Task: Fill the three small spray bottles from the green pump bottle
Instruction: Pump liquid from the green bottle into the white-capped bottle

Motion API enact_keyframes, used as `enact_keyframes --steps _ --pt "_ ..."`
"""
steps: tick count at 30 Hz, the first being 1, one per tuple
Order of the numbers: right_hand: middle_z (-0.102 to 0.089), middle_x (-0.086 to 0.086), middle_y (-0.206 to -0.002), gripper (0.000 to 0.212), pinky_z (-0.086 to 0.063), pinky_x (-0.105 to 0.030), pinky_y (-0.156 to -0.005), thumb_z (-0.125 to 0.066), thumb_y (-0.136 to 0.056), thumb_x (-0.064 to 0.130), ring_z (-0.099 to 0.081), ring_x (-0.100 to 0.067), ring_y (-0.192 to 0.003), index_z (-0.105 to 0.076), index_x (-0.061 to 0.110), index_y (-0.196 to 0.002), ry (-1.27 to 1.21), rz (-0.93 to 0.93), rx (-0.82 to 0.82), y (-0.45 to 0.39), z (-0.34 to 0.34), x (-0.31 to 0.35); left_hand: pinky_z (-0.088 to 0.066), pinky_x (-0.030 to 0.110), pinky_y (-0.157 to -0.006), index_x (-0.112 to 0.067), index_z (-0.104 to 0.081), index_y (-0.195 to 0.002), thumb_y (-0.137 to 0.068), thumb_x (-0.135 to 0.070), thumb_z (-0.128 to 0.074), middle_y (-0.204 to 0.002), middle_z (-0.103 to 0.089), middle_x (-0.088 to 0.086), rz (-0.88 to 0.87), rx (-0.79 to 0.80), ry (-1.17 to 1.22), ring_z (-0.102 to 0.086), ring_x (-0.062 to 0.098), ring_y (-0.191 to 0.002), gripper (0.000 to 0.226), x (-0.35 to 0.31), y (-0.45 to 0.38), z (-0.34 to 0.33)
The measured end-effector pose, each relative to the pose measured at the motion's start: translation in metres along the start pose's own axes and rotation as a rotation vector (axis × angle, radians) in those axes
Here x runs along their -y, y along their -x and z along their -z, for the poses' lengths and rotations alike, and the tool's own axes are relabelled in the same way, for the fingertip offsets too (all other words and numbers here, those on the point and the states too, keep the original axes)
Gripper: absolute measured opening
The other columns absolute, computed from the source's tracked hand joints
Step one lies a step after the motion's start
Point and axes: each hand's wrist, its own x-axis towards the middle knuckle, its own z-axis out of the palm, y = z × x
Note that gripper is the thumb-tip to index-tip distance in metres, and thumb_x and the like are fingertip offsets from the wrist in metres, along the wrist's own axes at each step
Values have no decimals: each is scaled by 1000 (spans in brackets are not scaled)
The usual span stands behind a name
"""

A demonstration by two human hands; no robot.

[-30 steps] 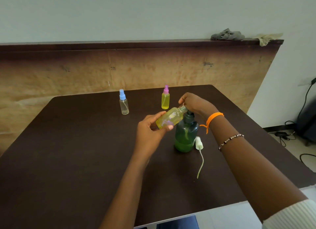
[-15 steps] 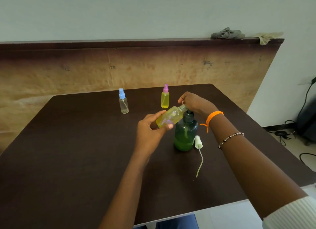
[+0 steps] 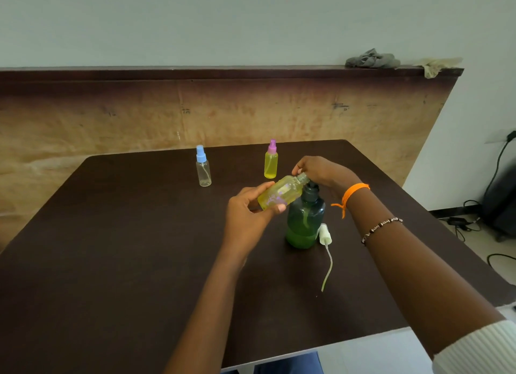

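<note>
The green pump bottle [image 3: 305, 220] stands mid-table, about a third full of green liquid. My left hand [image 3: 247, 214] grips a small uncapped spray bottle [image 3: 282, 195], tilted, holding yellow liquid, its open neck up against the pump's nozzle. My right hand [image 3: 321, 172] sits curled over the dark pump head [image 3: 310, 190], which it mostly hides. A white sprayer cap with its dip tube [image 3: 325, 244] lies on the table beside the pump bottle. Farther back stand a pink-capped bottle of yellow liquid [image 3: 270, 161] and a clear blue-capped bottle [image 3: 203, 168].
The dark brown table [image 3: 111, 248] ends near me and at the right. Behind it rises a wooden panel whose top ledge carries a grey rag [image 3: 370, 59]. Cables and a dark object [image 3: 499, 206] lie on the floor at right.
Both hands keep their hold on the small bottle and the pump head. The scene sits slightly higher in view; nothing else has visibly moved.
</note>
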Motion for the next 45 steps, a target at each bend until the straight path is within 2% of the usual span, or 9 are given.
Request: enact_keyframes --steps 3,6,12,17,21,26,32,39,45 --pt "-56 -18 -76 33 -41 -22 -52 -36 -90 -4 -46 -18 -61 -57 -16 -112 5 -28 11 -6 0 1 -48 10 -75 -16 -65 -118 -73 -2 -76 -99 -63 0 3 4 -3 -62 4 -86 49 -2 1 1" --pt "-59 -34 -115 31 -50 -36 -78 -39 -90 -3 -61 -36 -94 -56 -16 -112 37 -24 32 -4 8 9 -50 12 -77 -16 -65 -118 -73 -2 -77 -101 -64 3 -1 9 0 -63 3 -86 49 -5 1 2" --pt "-59 -17 -87 32 -39 -15 -48 -35 -93 -5 -43 -14 -63 -62 -6 -110 66 36 33 2 5 3 -48 12 -75 -21 -66 -116 -73 -4 -77 -90 -61 -6 1 8 -11 -61 0 -81 47 -5 1 1" --pt "-62 -23 -102 33 -32 -4 -37 -36 -92 -6 -49 -17 -67 -62 -10 -112 67 41 21 4 -1 -1 -48 12 -76 -20 -66 -117 -73 -4 -77 -93 -63 -5 13 10 -27 -62 2 -83 47 -2 0 2" --pt "-58 -19 -122 33 -46 -23 -71 -38 -97 7 -59 -28 -97 -57 -8 -119 84 25 58 2 4 3 -48 14 -78 -20 -66 -117 -74 -6 -76 -97 -64 1 8 13 -32 -61 5 -85 46 -6 2 2" --pt "-53 -7 -80 33 -37 -21 -55 -37 -100 20 -47 -15 -67 -63 1 -93 0 11 29 0 7 6 -48 20 -80 -19 -66 -117 -75 -5 -76 -93 -62 -1 14 9 -14 -62 8 -87 46 -7 2 2" --pt "-51 -9 -78 36 -42 -30 -72 -31 -100 8 -49 -22 -77 -55 -10 -120 -48 -3 9 2 -3 -3 -49 22 -85 -21 -65 -117 -74 -3 -76 -100 -65 4 18 2 -7 -63 9 -91 47 -3 1 -1" --pt "-51 -10 -70 31 -38 -12 -37 -37 -101 18 -44 -17 -59 -59 -1 -93 -106 -14 19 7 5 7 -50 22 -84 -19 -65 -118 -74 -4 -76 -103 -65 4 17 8 -5 -63 9 -91 47 -6 1 1" --pt "-62 -22 -112 37 -46 -30 -77 -32 -100 6 -59 -30 -103 -61 -12 -113 -12 -14 -36 -2 -1 -2 -50 19 -82 -24 -64 -116 -74 -4 -77 -95 -63 0 7 -4 -23 -62 7 -87 48 -4 1 0"
